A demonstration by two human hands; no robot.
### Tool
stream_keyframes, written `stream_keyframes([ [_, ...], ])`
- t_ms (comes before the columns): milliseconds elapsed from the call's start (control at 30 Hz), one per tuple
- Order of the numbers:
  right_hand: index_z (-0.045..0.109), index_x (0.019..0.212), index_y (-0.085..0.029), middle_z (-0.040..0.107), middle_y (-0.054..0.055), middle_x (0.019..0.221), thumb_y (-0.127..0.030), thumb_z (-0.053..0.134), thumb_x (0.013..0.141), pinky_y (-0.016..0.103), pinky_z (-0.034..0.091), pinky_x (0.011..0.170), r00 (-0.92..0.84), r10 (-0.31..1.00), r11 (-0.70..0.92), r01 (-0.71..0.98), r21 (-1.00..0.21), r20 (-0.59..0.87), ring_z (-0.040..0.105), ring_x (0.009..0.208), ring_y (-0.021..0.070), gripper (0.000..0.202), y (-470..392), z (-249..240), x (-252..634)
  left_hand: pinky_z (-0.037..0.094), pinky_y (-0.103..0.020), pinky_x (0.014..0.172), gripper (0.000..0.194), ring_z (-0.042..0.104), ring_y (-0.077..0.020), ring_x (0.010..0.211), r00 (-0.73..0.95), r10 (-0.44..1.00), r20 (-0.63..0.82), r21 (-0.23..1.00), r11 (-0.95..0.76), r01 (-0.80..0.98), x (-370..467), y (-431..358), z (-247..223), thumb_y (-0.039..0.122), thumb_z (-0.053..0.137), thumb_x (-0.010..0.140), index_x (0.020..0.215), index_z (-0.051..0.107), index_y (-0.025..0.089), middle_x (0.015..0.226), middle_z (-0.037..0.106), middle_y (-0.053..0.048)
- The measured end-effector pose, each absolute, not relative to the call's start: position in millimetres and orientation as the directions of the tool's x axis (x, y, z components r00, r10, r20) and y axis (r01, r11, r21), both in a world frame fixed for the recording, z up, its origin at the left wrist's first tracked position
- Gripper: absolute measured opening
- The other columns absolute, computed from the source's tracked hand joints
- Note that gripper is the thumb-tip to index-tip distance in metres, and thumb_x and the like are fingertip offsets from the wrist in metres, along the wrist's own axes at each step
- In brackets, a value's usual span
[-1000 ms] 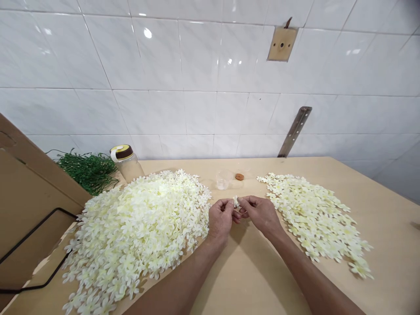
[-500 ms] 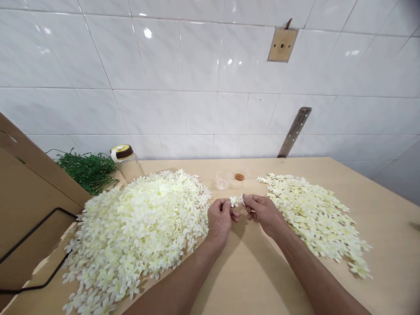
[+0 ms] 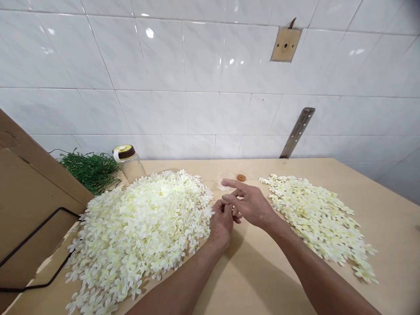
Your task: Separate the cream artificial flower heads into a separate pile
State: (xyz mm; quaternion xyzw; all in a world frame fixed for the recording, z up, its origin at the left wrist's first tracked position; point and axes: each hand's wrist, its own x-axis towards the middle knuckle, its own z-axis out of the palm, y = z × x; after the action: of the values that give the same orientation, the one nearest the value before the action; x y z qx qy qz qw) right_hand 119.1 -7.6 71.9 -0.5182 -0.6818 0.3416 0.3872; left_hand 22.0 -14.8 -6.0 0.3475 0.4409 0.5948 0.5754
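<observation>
cream-white fabric flower petals lying in a big heap (image 3: 138, 236) on the pale wooden table (image 3: 256, 280), left hand (image 3: 221, 221) curled shut at its right edge, whether pinching a petal impossible to tell; right hand (image 3: 251, 203) hovering just beside it, fingers (image 3: 231, 183) spread open, gripping nothing; smaller spread of the same petals (image 3: 321, 223) lying to the right; clear plastic cup (image 3: 223, 180) and small brown disc (image 3: 241, 177) sitting behind the hands; brown-lidded jar (image 3: 127, 162) and green plastic sprigs (image 3: 90, 171) resting far left
</observation>
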Motion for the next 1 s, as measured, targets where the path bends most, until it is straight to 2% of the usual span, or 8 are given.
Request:
stream_keyframes([
  [100,0.072,0.098,-0.022,0.073,0.006,0.092,-0.044,0.062,0.082,0.030,0.053,0.064,0.008,0.937,0.263,0.641,-0.721,0.349,0.065,0.067,0.0174,0.028,-4,62,126,0.047,-0.024,0.047,0.021,0.056,-0.0119,0.043,-0.103,0.988,-0.117,0.913,0.066,-0.402,21,-13,-7,0.036,0.060,0.083,0.078,0.055,0.015,0.055,0.062,-0.001],
  [167,0.071,0.085,-0.021,0.071,0.006,0.082,-0.047,0.062,0.081,0.031,0.051,0.065,0.048,0.933,0.222,0.704,-0.675,0.357,0.064,0.067,0.0183,0.028,-3,47,134,0.048,-0.025,0.047,0.020,0.055,-0.0120,0.042,-0.109,0.986,-0.125,0.916,0.072,-0.396,21,-11,-9,0.034,0.058,0.083,0.079,0.056,0.015,0.054,0.062,-0.001],
  [333,0.075,0.086,-0.022,0.073,0.006,0.089,-0.044,0.063,0.081,0.031,0.051,0.070,0.003,0.941,0.250,0.670,-0.699,0.339,0.066,0.071,0.0184,0.025,-4,23,139,0.047,-0.023,0.047,0.022,0.057,-0.0127,0.045,-0.093,0.989,-0.115,0.912,0.068,-0.404,20,-8,-12,0.036,0.062,0.082,0.080,0.059,0.015,0.052,0.062,-0.001],
  [500,0.076,0.079,-0.024,0.075,0.005,0.084,-0.044,0.058,0.085,0.032,0.050,0.073,0.013,0.951,0.223,0.661,-0.716,0.309,0.067,0.077,0.0214,0.027,-5,24,136,0.047,-0.023,0.047,0.024,0.057,-0.0115,0.045,-0.076,0.987,-0.145,0.893,0.097,-0.439,21,-10,-10,0.038,0.065,0.079,0.079,0.061,0.014,0.055,0.063,-0.002],
  [667,0.073,0.078,-0.022,0.073,0.006,0.081,-0.042,0.052,0.090,0.030,0.047,0.071,-0.001,0.910,0.280,0.738,-0.614,0.414,0.066,0.074,0.0199,0.032,-9,20,136,0.047,-0.022,0.046,0.029,0.060,-0.0115,0.049,-0.067,0.986,-0.154,0.877,0.105,-0.469,23,-13,-6,0.040,0.071,0.075,0.079,0.062,0.013,0.066,0.067,-0.005],
  [833,0.069,0.076,-0.019,0.069,0.007,0.072,-0.041,0.044,0.094,0.029,0.044,0.066,-0.001,0.885,0.286,0.789,-0.543,0.465,0.062,0.065,0.0179,0.038,-12,19,134,0.048,-0.023,0.048,0.028,0.060,-0.0118,0.049,-0.075,0.989,-0.129,0.882,0.080,-0.464,24,-15,-4,0.038,0.071,0.074,0.077,0.061,0.012,0.067,0.067,-0.005],
  [933,0.070,0.077,-0.019,0.071,0.007,0.076,-0.042,0.046,0.093,0.030,0.046,0.068,0.003,0.909,0.268,0.760,-0.592,0.417,0.064,0.068,0.0191,0.037,-12,22,134,0.048,-0.024,0.049,0.026,0.058,-0.0117,0.048,-0.071,0.991,-0.115,0.887,0.070,-0.457,22,-15,-3,0.037,0.070,0.075,0.077,0.062,0.012,0.060,0.065,-0.004],
  [1000,0.072,0.079,-0.020,0.073,0.006,0.077,-0.044,0.050,0.090,0.031,0.049,0.067,-0.008,0.947,0.246,0.664,-0.707,0.322,0.065,0.069,0.0195,0.035,-12,24,135,0.047,-0.024,0.049,0.026,0.056,-0.0114,0.047,-0.074,0.992,-0.104,0.890,0.060,-0.452,21,-14,-3,0.037,0.069,0.076,0.076,0.063,0.012,0.056,0.064,-0.003],
])
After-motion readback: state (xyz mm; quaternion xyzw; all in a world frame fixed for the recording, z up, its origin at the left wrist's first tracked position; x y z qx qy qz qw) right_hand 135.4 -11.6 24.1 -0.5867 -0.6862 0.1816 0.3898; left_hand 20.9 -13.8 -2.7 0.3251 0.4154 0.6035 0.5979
